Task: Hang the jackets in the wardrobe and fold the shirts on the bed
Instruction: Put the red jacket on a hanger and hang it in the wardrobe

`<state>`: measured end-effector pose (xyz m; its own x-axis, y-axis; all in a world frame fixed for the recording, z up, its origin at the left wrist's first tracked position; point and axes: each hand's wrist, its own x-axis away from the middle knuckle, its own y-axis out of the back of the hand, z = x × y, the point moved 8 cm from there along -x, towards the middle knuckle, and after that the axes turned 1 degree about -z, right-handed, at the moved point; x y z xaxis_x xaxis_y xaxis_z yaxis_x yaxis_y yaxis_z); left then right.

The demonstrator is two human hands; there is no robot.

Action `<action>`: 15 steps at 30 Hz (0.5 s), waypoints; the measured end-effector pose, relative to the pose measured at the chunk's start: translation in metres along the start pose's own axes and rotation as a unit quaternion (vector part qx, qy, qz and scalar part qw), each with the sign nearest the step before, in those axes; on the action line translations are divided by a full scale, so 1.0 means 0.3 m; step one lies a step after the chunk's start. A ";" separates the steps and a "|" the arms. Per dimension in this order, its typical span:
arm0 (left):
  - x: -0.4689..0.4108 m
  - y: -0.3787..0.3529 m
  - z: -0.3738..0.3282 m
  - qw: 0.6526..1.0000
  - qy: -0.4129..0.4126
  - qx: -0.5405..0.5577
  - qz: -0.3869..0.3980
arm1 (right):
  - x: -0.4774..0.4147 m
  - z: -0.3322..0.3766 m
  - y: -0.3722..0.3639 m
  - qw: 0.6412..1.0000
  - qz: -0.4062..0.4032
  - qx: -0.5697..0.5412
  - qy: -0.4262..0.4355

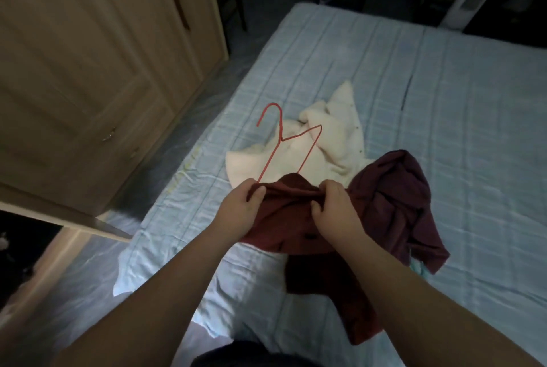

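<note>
maroon garment (284, 212): bunched, above bed's (444, 85) near side, red wire hanger (271, 159) lower end tucked inside | cream garment (334, 130): crumpled, mid-bed | wardrobe (88, 56): left of bed

Head camera, close above, faces forward-down over bed (384, 76).

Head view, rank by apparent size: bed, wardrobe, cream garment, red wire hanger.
1. bed
2. wardrobe, cut off by the frame
3. cream garment, partly covered
4. red wire hanger, thin outline only
</note>
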<state>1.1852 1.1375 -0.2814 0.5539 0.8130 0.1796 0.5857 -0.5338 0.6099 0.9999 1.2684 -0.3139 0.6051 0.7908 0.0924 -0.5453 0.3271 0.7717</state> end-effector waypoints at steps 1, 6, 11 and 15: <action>0.019 0.034 -0.026 1.000 -0.010 -0.006 -0.007 | 0.013 -0.003 0.016 1.000 -0.006 -0.008 -0.002; 0.107 0.189 -0.154 0.996 -0.048 -0.052 -0.046 | 0.081 0.013 0.026 0.999 0.024 -0.032 0.023; 0.174 0.269 -0.294 0.988 -0.102 -0.113 -0.033 | 0.119 0.092 0.004 0.994 0.054 -0.054 0.074; 0.226 0.368 -0.336 0.979 -0.121 -0.154 -0.050 | 0.118 0.170 -0.002 0.990 0.065 -0.052 0.115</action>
<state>1.2278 1.1571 -0.1241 0.6488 0.7587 -0.0579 0.4584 -0.3290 0.8256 1.0513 1.2699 -0.2791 0.3853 0.9222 0.0321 -0.6738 0.2574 0.6927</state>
